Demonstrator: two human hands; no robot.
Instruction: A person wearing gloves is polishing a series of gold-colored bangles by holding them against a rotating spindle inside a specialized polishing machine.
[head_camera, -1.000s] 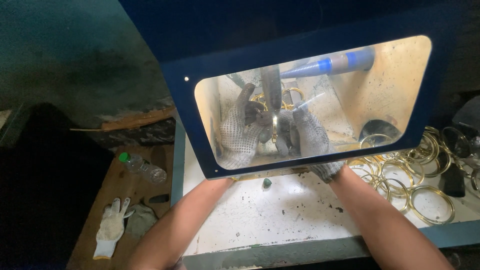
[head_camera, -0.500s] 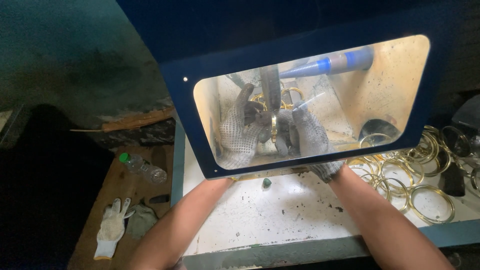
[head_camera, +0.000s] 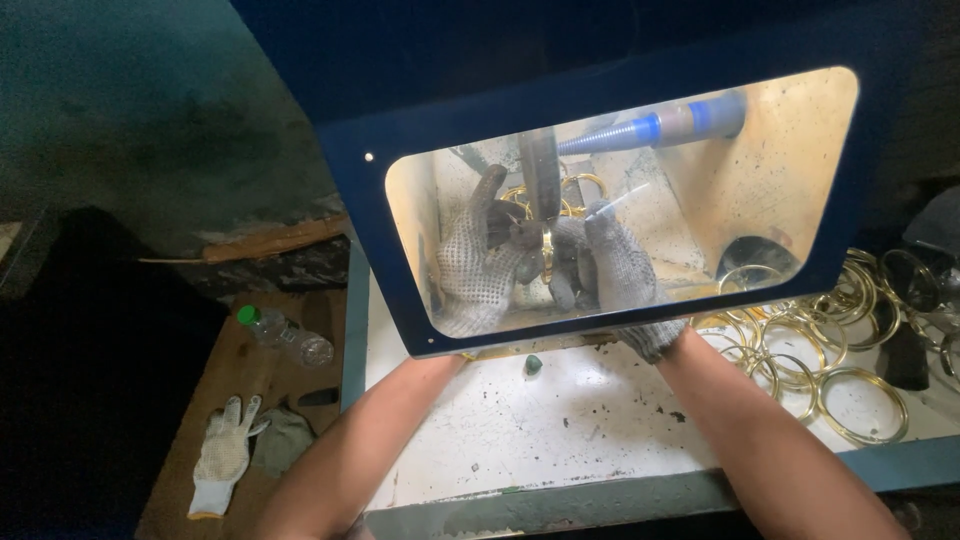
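Working inside the lit cabinet behind the blue-framed window (head_camera: 400, 240), both gloved hands meet under the dark vertical nozzle (head_camera: 541, 175). The left hand (head_camera: 478, 262) and right hand (head_camera: 612, 268) have their fingers clamped together on a brass ring (head_camera: 546, 250), held right at the nozzle's tip, centre of the window. The step in hand looks like treating that ring at the nozzle; the next move likely calls for turning it steadily to bring a new stretch of rim under the tip. More brass rings (head_camera: 845, 345) lie on the tabletop (head_camera: 560, 430) at right; a spare glove (head_camera: 222, 455) lies near left.
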